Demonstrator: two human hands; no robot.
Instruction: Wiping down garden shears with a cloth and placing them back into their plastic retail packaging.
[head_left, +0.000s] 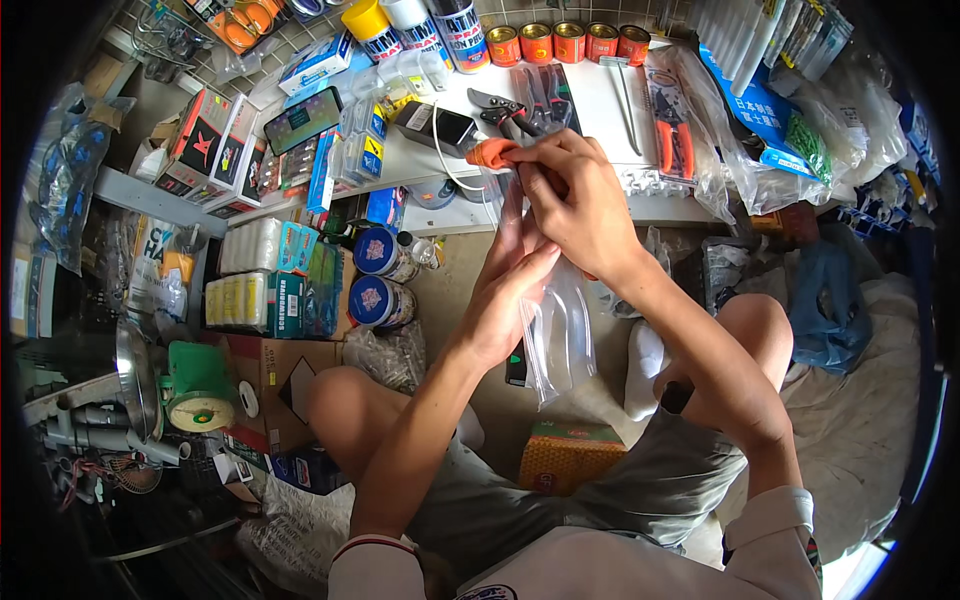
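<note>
My left hand (499, 300) holds a long clear plastic sleeve (568, 337) that hangs down below the palm. Above it, my right hand (577, 199) pinches a bunched orange cloth (489, 154) between thumb and fingers. The cloth lies at the upper end of the clear plastic; my fingers hide where the two meet. Just beyond the cloth, pruning shears (495, 109) rest on the white worktop (600, 112), blades pointing left. A black box-shaped device (439, 127) with a white cable sits left of them. Packaged hand tools (546, 97) lie behind.
Spray cans (457, 37) and several small red tins (536, 45) line the back. Red-handled pliers (673, 139) lie at right, a phone (304, 120) at left. Blue-lidded jars (381, 300) and a green scale (199, 390) stand below left. A yellow box (570, 454) sits between my legs.
</note>
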